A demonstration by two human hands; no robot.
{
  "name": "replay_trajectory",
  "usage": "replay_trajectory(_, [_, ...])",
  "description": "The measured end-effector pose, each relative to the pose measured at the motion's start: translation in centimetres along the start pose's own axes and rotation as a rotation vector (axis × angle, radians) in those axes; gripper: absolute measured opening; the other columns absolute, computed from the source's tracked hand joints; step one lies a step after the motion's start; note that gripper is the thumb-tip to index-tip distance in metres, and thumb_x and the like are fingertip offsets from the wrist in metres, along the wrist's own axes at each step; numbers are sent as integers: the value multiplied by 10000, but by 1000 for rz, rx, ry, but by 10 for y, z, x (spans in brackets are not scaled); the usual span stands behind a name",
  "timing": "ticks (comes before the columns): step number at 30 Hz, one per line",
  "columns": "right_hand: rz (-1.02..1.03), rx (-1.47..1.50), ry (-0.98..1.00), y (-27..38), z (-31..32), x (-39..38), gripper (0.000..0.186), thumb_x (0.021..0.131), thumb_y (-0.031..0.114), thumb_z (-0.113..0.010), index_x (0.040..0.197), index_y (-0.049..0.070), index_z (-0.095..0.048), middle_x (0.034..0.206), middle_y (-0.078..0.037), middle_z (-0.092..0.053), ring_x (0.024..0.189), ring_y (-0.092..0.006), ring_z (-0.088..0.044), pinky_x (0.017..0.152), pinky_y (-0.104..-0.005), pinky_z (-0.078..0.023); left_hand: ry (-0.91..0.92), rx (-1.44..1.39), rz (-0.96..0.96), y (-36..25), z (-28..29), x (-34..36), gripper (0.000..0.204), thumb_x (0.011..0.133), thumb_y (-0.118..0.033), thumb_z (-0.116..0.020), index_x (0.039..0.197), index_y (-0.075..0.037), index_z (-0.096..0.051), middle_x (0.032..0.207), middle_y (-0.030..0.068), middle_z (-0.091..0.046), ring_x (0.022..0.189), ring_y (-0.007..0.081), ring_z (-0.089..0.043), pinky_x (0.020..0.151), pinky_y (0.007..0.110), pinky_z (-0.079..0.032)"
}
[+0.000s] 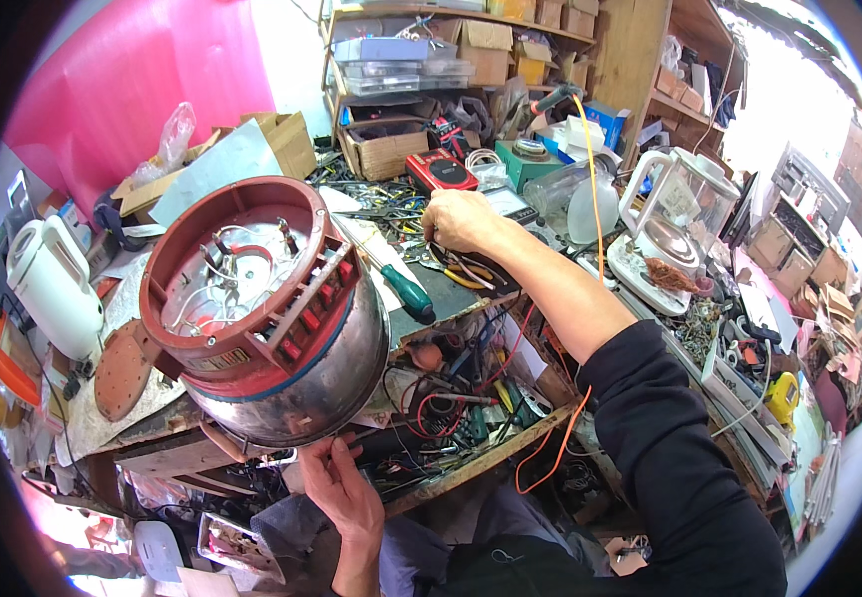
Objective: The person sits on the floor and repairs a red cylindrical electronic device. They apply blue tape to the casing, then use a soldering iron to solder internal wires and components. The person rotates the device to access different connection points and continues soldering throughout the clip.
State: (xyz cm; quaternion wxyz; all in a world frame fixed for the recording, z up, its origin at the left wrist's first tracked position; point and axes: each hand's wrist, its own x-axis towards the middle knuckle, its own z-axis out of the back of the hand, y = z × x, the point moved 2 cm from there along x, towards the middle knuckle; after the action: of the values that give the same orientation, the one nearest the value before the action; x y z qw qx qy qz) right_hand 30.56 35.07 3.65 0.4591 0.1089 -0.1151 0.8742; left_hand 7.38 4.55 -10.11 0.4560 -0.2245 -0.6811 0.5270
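Note:
An upturned electric cooking pot [296, 398] lies tilted at the bench's front edge. Its red-brown base ring [167, 214] faces up, baring wires and terminals, and a row of red switches [311, 318] runs down its side. Under the pot's near rim is my left hand [343, 490], palm up with fingers stretched out; whether it bears weight I cannot tell. My right hand [466, 221] reaches across to the tool pile, its fingers curled closed, and what they hold is hidden. Beside it lie yellow-handled pliers [466, 277] and a green-handled screwdriver [408, 294].
An open drawer [471, 463] full of tools and wires juts out below the bench. A red multimeter [441, 171] stands behind my right hand. A white kettle [53, 284] is at the left, a glass jug [689, 199] at the right. An orange cable [590, 159] hangs down nearby.

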Motion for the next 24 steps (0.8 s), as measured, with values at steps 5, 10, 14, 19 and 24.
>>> replay_trajectory(5, [-40, 30, 133, 3, 7, 2, 212, 780, 98, -688, 930, 163, -823, 986, -119, -738, 979, -318, -704, 809, -428, -571, -3, -6, -1, -2, 0, 0, 135, 1091, -101, -497, 1091, 17, -561, 995, 121, -659, 921, 167, -670, 765, 297, -588])
replay_trajectory(10, [-2, 83, 204, 1, 17, 0, 248, 778, 74, -667, 957, 149, -820, 925, -151, -771, 891, -331, -737, 766, -452, -582, -16, -8, 1, -2, -1, 0, 127, 1087, -89, -497, 1088, 21, -560, 1003, 130, -670, 912, 165, -670, 766, 293, -584])
replay_trajectory(14, [-10, 35, 194, 6, 20, -1, 295, 789, 69, -651, 1006, 180, -819, 991, -143, -743, 971, -323, -711, 815, -438, -574, -10, -16, 4, -2, 0, 0, 123, 1084, -86, -499, 1085, 21, -560, 1001, 131, -674, 915, 164, -672, 767, 292, -587])
replay_trajectory(19, [12, -3, 186, 19, 11, -6, 393, 793, 78, -660, 1124, 238, -798, 1121, -131, -681, 1086, -317, -670, 866, -437, -565, -11, -10, 1, -1, 0, 0, 122, 1083, -90, -504, 1078, 18, -561, 998, 128, -674, 921, 162, -675, 766, 291, -589])
replay_trajectory(24, [3, -14, 177, 8, -1, 0, 460, 813, 98, -646, 1222, 274, -764, 1149, -126, -676, 1116, -305, -658, 884, -432, -561, -10, -12, -18, -2, -1, 1, 124, 1084, -93, -505, 1072, 15, -563, 994, 121, -675, 918, 157, -677, 765, 289, -589])
